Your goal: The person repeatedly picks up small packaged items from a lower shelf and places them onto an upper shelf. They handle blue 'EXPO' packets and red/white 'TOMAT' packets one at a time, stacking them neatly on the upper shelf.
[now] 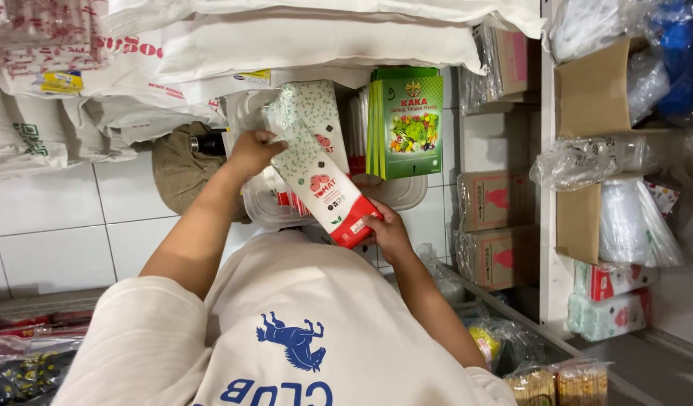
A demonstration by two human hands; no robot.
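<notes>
1. Cream T-shirt with a blue animal print (286, 338) fills the near view; both bare forearms reach up and away from it.
2. Right hand (388, 231) is curled shut round the red bottom end of a flat white packet with green specks and a red tomato picture (320, 184), thumb on front, fingers behind.
3. Left hand (252, 150) pinches the packet's upper edge, fingers closed on it; packet is tilted, top toward left, held in the air btwn both hands.
4. Just behind it, a 2nd packet of same speckled design (312, 113) stands upright, w/ clear plastic tubs (267, 203) below.
5. Right of that: stack of green boxes with a vegetable picture (406, 124), upright on the white tiled shelf (53, 240).
6. Further right: brown cartons wrapped in clear film (489, 237), white shelf upright (548, 225), plastic-bagged goods (624, 218).
7. Far top: white sacks (301, 41) piled across the back. Olive-brown cloth (181, 169) sits under them, left of the hands.
</notes>
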